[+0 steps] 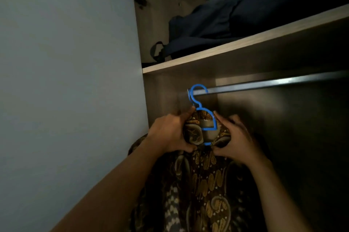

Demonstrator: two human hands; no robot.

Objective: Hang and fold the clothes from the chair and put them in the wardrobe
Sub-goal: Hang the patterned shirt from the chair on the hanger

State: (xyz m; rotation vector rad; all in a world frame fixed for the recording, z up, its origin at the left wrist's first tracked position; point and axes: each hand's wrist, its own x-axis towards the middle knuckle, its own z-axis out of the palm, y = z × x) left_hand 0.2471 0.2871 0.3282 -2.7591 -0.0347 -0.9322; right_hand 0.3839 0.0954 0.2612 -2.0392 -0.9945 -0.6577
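Observation:
A brown batik shirt (pixel 200 178) with gold patterns hangs on a blue plastic hanger (pixel 198 97). The hanger's hook sits over the left end of the metal wardrobe rail (pixel 273 83). My left hand (pixel 168 133) grips the left side of the shirt's collar. On the right side of the collar, my right hand (pixel 236 137) grips the fabric, its fingers curled round it. The shirt's lower part runs out of the frame at the bottom.
A wooden shelf (pixel 236 46) crosses above the rail, with a dark blue bag (pixel 217 21) lying on it. The open wardrobe door (pixel 66 61) stands at the left. The wardrobe's interior to the right of the shirt is dark.

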